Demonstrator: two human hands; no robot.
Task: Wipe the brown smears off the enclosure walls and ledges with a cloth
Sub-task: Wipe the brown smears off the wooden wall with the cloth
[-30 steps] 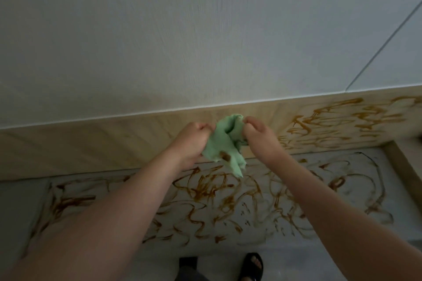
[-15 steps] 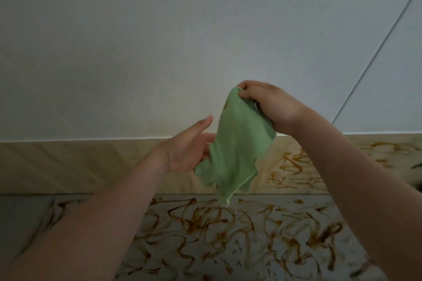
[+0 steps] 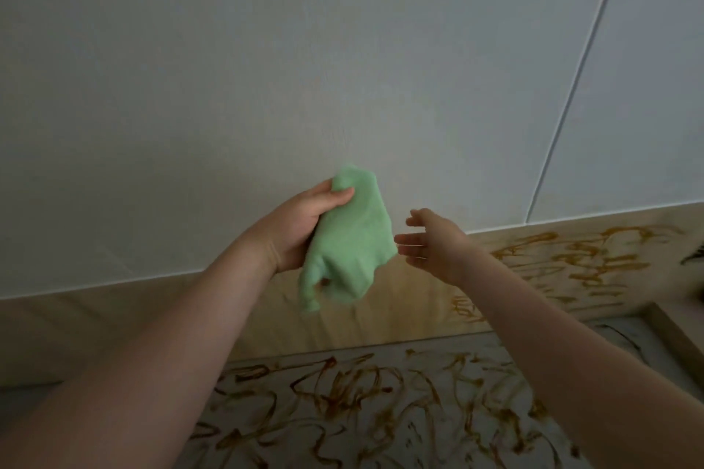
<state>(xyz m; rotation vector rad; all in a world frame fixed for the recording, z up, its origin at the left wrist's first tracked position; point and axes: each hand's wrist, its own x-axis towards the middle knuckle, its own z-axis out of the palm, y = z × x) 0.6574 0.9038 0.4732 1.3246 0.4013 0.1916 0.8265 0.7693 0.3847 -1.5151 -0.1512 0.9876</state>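
Nearest, across the bottom of the view, the ledge [image 3: 381, 411] is covered with looping brown smears [image 3: 343, 388] that look thick and not yet wiped, so most of the task seems to remain. Above it, held in the air and well apart from any surface, hangs the green cloth [image 3: 344, 244]. The left hand [image 3: 301, 225] is closed around its upper part, thumb pressed across the front and the fingers hidden behind the fabric, while the rest droops loose in uneven folds. A small brown spot shows near the lower hem, so the cloth may already carry some dirt. The right hand [image 3: 430, 240] is fully open, fingers spread, palm turned toward the cloth and just beside its edge, holding nothing; whether a fingertip brushes the fabric cannot be told. The risks, as I judge them: wiping with a loose, bunched cloth could drag the paste around and spread it instead of lifting it, and a soiled face pressed down could put brown back on. The dangling corner might also brush the tan wall [image 3: 419, 301] behind, where more smears run to the right. Farther back the pale upper wall [image 3: 343, 49] looks clean, and a stray swipe could mark it.
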